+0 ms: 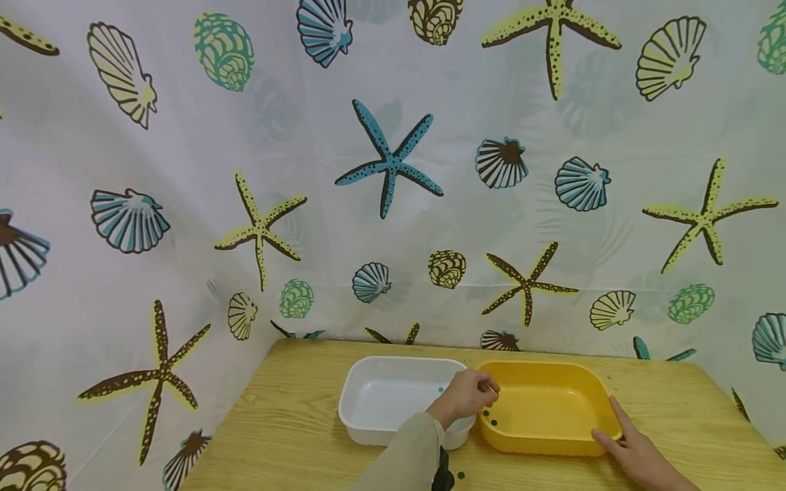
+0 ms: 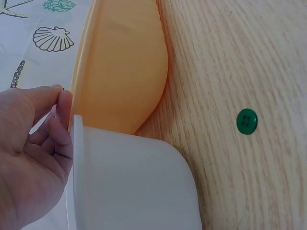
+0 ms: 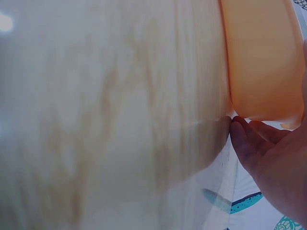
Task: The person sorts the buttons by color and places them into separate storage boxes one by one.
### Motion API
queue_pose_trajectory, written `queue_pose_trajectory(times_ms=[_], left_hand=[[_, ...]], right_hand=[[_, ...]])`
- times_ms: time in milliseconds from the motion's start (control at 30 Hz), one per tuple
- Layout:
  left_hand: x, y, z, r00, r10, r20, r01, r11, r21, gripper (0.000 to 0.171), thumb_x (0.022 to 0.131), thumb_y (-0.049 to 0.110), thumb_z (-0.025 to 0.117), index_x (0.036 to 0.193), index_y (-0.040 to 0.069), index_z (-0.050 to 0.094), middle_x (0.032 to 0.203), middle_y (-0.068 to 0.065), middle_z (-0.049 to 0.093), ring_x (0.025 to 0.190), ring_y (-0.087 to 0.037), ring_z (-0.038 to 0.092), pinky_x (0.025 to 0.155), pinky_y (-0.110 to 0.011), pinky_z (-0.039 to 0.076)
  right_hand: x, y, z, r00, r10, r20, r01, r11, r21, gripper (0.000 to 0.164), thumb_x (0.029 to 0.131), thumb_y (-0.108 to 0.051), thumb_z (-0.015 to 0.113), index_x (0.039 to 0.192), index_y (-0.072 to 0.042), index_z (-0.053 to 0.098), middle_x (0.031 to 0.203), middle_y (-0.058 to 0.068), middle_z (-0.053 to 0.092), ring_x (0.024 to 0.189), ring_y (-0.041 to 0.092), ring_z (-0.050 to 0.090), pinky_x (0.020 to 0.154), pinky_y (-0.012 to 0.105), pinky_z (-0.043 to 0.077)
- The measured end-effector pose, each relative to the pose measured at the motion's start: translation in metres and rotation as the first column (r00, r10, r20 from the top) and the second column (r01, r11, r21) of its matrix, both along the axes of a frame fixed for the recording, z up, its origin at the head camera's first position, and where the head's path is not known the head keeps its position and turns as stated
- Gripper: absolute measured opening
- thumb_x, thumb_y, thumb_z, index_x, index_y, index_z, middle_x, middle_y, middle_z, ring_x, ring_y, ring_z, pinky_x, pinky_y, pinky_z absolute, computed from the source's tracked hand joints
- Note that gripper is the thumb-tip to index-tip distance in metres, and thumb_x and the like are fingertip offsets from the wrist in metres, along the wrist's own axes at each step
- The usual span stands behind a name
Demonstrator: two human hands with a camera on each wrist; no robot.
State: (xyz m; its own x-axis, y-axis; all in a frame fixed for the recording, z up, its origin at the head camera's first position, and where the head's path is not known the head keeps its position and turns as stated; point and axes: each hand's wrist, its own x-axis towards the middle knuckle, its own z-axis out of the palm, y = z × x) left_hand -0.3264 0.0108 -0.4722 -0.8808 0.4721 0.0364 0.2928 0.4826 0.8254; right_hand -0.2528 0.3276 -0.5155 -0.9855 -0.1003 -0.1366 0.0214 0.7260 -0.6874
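Note:
My left hand is over the adjoining rims of a white plastic tub and a yellow plastic tub. Thumb and forefinger are pinched together, with a tiny dark edge, apparently a button, showing between them; the rest of it is hidden. At the yellow tub's right front corner, my right hand holds the wall, thumb at the front rim and fingers along the side. Two dark green buttons lie inside the yellow tub near its left end. Another green button shows in the white tub, partly behind the left hand.
A loose green four-hole button lies on the wooden table in front of the tubs. Behind and at both sides hangs a white curtain printed with shells and starfish, meeting the table's back edge.

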Motion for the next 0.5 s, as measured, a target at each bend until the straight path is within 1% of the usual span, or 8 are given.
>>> queue_pose_trajectory(times_ms=[200, 367, 500], left_hand=[[-0.001, 0.0, 0.0, 1.0, 0.006, 0.015, -0.006, 1.0, 0.008, 0.012, 0.091, 0.007, 0.062, 0.098, 0.0, 0.068, 0.074, 0.0, 0.063, 0.07, -0.017, 0.061, 0.058, -0.023, 0.046], [0.002, -0.003, 0.004, 1.0, 0.002, 0.028, -0.002, 1.0, 0.01, 0.014, 0.091, 0.007, 0.061, 0.102, 0.0, 0.067, 0.076, 0.002, 0.063, 0.077, -0.022, 0.064, 0.062, -0.024, 0.049], [0.007, -0.009, 0.011, 0.999, -0.034, 0.031, 0.035, 0.999, -0.011, 0.014, 0.091, 0.008, 0.062, 0.101, 0.0, 0.067, 0.077, 0.003, 0.063, 0.074, -0.018, 0.063, 0.065, -0.024, 0.049]], right_hand=[[0.0, 0.0, -0.001, 1.0, -0.001, 0.004, 0.001, 1.0, -0.001, 0.09, 0.098, -0.048, 0.043, 0.147, 0.006, -0.01, 0.143, 0.042, 0.007, 0.126, 0.057, 0.024, 0.098, 0.063, 0.028], [0.0, 0.0, -0.001, 1.0, -0.008, 0.009, 0.008, 1.0, 0.006, 0.091, 0.098, -0.05, 0.043, 0.147, 0.006, -0.01, 0.143, 0.042, 0.006, 0.127, 0.057, 0.023, 0.098, 0.064, 0.027], [0.001, -0.001, 0.0, 0.999, -0.022, 0.027, 0.022, 1.0, -0.002, 0.093, 0.097, -0.052, 0.043, 0.147, 0.005, -0.011, 0.144, 0.041, 0.004, 0.128, 0.057, 0.019, 0.1, 0.064, 0.024]])
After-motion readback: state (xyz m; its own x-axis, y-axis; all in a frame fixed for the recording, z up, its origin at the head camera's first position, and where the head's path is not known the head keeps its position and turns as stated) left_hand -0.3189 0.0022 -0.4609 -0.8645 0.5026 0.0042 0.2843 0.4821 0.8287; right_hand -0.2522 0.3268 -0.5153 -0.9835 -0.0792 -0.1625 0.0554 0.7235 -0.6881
